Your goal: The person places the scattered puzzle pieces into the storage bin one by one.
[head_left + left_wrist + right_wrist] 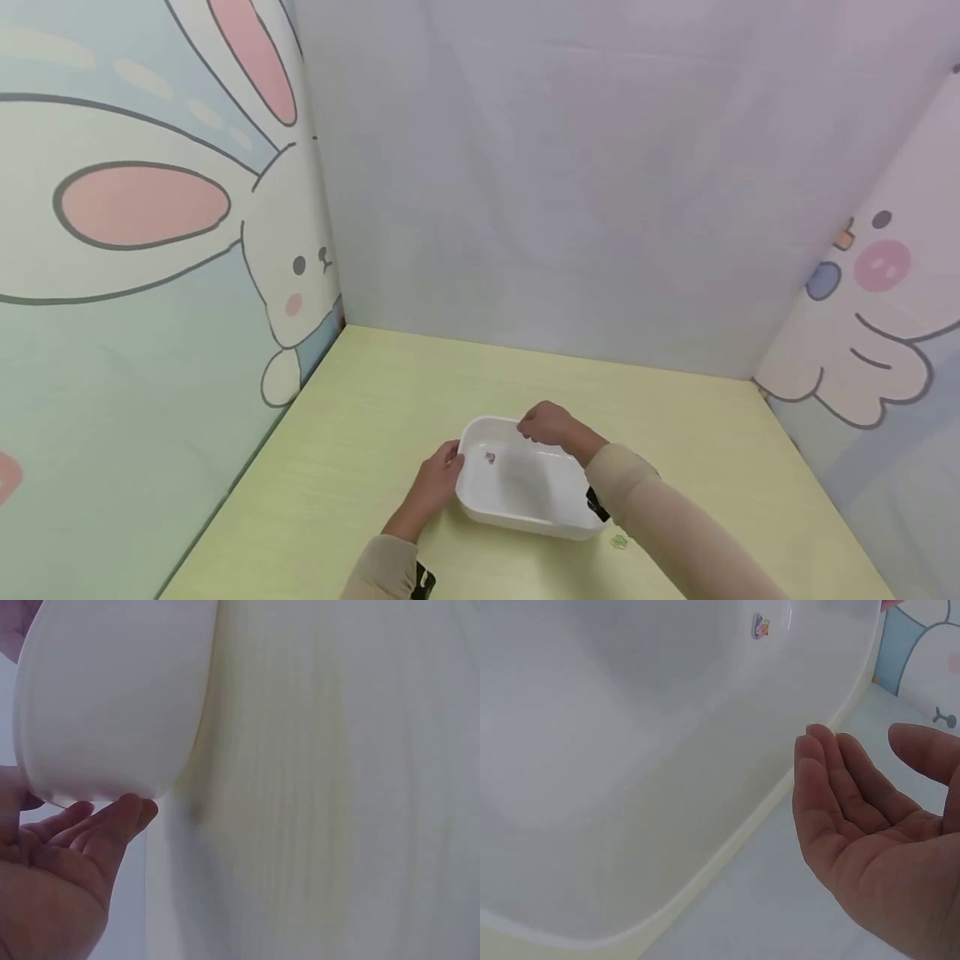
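A white rectangular basin (525, 492) with rounded corners is in the middle of the head view. My left hand (438, 477) grips its left end, thumb at the rim and fingertips against the outer wall (112, 697). Over the far rim is my right hand (549, 423). In the right wrist view that hand (870, 825) has loosely bent fingers, the thumb apart and nothing between them. Inside the basin, towards its left end, lies a small pink and white piece (490, 457), which shows orange and purple patches in the right wrist view.
The basin is over a pale yellow-green table (375, 392). A small green flat piece (618, 542) lies on the table by the basin's front right corner. Cloth walls surround the table: a plain grey one (540, 183) behind, cartoon prints on both sides.
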{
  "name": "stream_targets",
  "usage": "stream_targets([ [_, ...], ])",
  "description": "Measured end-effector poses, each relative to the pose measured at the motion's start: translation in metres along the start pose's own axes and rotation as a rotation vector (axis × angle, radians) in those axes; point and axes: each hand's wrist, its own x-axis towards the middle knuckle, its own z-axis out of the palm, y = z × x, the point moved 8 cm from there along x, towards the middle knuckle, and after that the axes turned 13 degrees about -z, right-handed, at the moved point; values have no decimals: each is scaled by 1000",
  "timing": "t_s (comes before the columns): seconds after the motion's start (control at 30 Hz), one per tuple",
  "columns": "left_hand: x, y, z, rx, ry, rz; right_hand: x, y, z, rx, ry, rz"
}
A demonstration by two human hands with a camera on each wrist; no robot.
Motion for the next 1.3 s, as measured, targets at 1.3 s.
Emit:
stream_targets([
  [1.3, 2, -1, 2, -8, -3, -52, -79, 86, -74, 13, 183, 6],
])
